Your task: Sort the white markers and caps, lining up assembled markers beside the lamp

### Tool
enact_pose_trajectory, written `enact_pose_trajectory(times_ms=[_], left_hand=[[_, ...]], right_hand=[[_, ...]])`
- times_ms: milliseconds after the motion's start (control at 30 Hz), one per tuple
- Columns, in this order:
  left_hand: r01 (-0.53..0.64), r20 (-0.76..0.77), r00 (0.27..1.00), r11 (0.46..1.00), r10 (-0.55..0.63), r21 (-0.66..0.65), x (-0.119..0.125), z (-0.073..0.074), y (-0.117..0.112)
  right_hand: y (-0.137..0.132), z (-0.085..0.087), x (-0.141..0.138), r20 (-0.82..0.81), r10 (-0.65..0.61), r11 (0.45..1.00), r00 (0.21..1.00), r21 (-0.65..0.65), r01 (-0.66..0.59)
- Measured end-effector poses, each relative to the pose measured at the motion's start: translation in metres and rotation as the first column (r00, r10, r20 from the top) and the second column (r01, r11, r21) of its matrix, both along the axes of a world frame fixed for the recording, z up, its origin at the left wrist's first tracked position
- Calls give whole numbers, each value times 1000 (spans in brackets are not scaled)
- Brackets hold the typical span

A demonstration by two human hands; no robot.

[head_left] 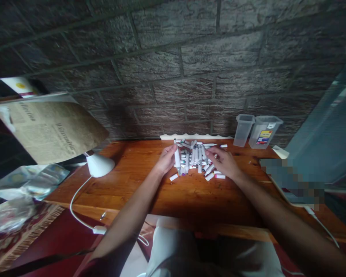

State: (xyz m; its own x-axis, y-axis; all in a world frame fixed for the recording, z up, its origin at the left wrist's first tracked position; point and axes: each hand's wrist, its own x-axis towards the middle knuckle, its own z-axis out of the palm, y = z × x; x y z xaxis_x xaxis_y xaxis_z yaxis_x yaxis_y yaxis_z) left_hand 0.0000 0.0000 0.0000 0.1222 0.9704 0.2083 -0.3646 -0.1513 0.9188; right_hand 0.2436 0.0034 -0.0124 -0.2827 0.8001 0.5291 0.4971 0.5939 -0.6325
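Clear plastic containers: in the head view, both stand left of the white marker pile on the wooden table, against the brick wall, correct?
Not quite: the head view shows the clear plastic containers right of the white marker pile, not left. They do stand on the wooden table against the brick wall.

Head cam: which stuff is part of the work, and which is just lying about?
In use:
left hand, holding a white marker
right hand, over the pile of white markers

Lying about:
two clear plastic tubs
white desk lamp
newspaper
crumpled plastic bags
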Motion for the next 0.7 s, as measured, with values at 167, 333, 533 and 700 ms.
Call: enact_pose_trajectory(times_ms=[167, 333, 533, 700], left_hand=[[105, 51, 993, 994, -106, 24, -1, -2, -2], [117, 41, 992, 993, -116, -34, 1, 3, -7], [150, 68, 987, 988, -147, -42, 0, 2, -6], [242, 73, 968, 970, -241, -11, -5, 0, -7]], right_hand=[[8, -18, -1, 215, 70, 982, 974, 154, -104], [9, -16, -4, 208, 127, 978, 970, 139, -158], [8, -9, 4, 159, 116, 985, 980, 109, -135], [9, -10, 5, 153, 112, 989, 982, 78, -125]])
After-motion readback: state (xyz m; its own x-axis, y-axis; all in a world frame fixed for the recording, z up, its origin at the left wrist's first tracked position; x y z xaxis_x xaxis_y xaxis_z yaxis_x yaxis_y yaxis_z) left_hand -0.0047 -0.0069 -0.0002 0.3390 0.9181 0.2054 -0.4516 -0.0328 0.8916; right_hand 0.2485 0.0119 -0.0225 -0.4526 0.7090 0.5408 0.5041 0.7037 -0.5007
